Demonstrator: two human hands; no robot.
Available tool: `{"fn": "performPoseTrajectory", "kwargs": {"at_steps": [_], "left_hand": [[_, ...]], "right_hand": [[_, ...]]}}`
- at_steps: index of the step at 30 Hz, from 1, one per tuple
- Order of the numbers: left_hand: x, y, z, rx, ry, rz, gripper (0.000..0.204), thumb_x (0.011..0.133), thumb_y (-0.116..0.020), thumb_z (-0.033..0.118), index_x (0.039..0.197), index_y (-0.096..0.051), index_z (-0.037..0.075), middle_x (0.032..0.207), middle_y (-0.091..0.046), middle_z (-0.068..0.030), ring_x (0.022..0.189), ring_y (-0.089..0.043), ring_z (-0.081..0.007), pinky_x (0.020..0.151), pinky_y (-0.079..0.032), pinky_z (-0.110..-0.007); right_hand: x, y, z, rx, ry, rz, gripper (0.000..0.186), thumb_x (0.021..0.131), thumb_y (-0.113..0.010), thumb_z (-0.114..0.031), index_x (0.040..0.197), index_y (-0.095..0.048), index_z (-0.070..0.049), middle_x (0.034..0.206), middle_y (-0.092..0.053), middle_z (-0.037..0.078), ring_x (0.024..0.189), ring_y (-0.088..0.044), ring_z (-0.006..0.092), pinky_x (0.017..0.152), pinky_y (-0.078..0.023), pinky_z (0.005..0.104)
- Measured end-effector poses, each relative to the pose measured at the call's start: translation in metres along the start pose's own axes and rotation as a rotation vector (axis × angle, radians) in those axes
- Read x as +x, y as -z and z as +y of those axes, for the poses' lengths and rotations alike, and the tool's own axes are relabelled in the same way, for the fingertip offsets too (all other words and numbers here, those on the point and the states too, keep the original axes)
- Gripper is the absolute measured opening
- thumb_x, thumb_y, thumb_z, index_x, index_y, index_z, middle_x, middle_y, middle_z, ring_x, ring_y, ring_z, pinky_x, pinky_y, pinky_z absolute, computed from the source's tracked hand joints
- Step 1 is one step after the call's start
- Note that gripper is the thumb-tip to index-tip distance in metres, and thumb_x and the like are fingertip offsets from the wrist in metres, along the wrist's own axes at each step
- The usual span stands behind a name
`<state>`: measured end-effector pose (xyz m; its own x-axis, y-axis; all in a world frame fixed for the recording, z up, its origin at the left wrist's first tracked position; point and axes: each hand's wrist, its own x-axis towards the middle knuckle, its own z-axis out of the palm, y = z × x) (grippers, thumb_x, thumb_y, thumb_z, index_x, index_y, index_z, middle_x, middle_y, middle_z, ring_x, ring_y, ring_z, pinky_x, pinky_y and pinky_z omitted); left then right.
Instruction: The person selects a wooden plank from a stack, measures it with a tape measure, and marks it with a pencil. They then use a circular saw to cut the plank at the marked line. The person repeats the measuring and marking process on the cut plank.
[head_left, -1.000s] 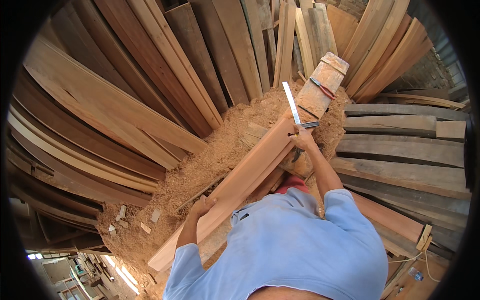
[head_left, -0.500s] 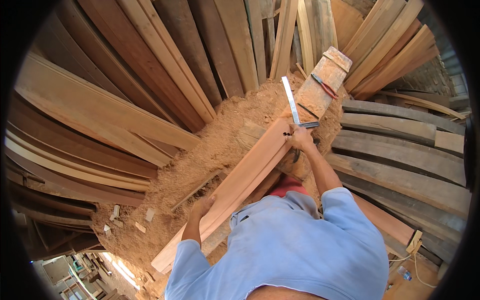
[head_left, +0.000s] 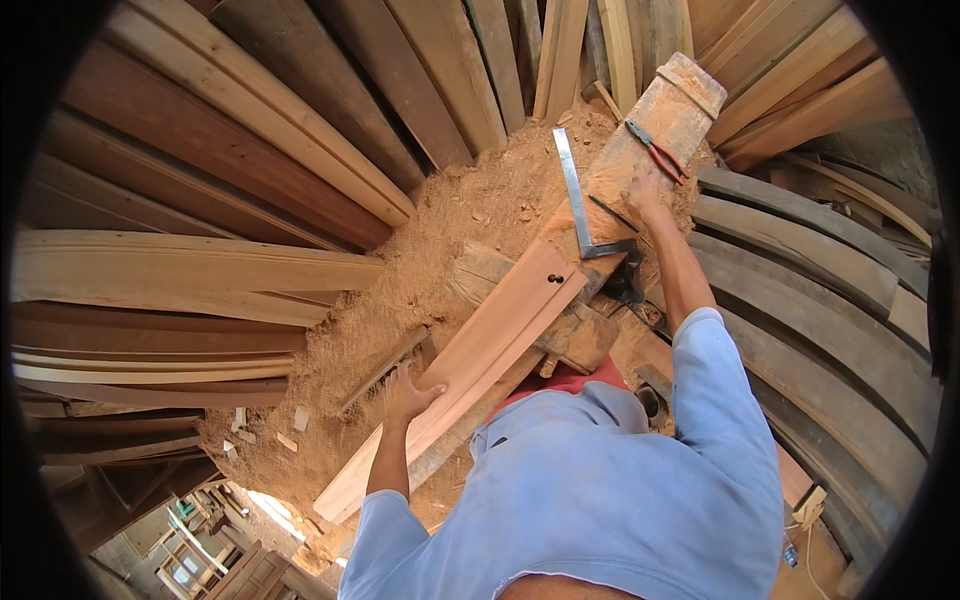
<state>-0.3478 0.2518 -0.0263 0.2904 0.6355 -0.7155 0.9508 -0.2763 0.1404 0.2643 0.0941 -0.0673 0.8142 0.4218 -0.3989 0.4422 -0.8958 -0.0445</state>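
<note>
A long reddish wooden board (head_left: 470, 352) with two dark holes near its far end lies slanting across the bench. On its left edge rests my left hand (head_left: 406, 396), open, thumb spread over the top face. My right hand (head_left: 650, 194) is down at the far part of the wooden bench (head_left: 672, 98), beside the red-handled pliers (head_left: 655, 152); its fingers are partly hidden. Just left of that hand lies a thin dark rod-like tool (head_left: 612, 213). A metal try square (head_left: 574, 190) stands out past the board's far end, its dark stock near the bench.
Sawdust (head_left: 470, 205) covers the ground around the bench. Planks (head_left: 290, 90) lean at the far side and left, and grey curved boards (head_left: 810, 270) are stacked on the right. Small wood offcuts (head_left: 288, 441) lie at the left. A cord (head_left: 812, 565) hangs lower right.
My right hand has left the board's holed end and moved away to the bench by the pliers. My left hand's fingers have spread on the board. The view has shifted somewhat.
</note>
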Motion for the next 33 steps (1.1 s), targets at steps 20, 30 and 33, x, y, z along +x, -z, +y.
{"fn": "performPoseTrajectory", "kwargs": {"at_steps": [20, 30, 33], "left_hand": [[0.032, 0.025, 0.121, 0.159, -0.137, -0.053, 0.12, 0.058, -0.094, 0.057, 0.154, -0.042, 0.009, 0.15, -0.051, -0.0215, 0.141, -0.045, -0.0391, 0.116, -0.036, -0.052], [0.055, 0.004, 0.206, -0.037, -0.346, 0.1, 0.103, 0.062, -0.092, 0.055, 0.142, -0.053, 0.002, 0.138, -0.06, -0.0255, 0.129, -0.057, -0.0397, 0.11, -0.044, -0.049], [0.063, 0.015, 0.204, -0.081, -0.252, -0.105, 0.102, 0.063, -0.093, 0.052, 0.139, -0.053, -0.002, 0.132, -0.063, -0.0276, 0.124, -0.061, -0.0386, 0.106, -0.048, -0.047]], "right_hand": [[-0.038, -0.033, -0.012, 0.165, 0.365, -0.062, 0.02, 0.091, -0.058, -0.015, 0.106, -0.061, -0.003, 0.111, -0.064, 0.026, 0.101, -0.067, 0.0436, 0.085, -0.056, 0.0514], [-0.091, -0.021, 0.016, 0.178, 0.183, -0.086, 0.027, 0.09, -0.063, -0.022, 0.111, -0.061, -0.005, 0.113, -0.065, 0.022, 0.106, -0.066, 0.0436, 0.09, -0.053, 0.0538], [-0.089, -0.001, 0.014, 0.233, 0.093, -0.074, 0.026, 0.091, -0.062, -0.023, 0.11, -0.062, -0.004, 0.11, -0.066, 0.02, 0.105, -0.066, 0.0422, 0.089, -0.054, 0.0535]]}}
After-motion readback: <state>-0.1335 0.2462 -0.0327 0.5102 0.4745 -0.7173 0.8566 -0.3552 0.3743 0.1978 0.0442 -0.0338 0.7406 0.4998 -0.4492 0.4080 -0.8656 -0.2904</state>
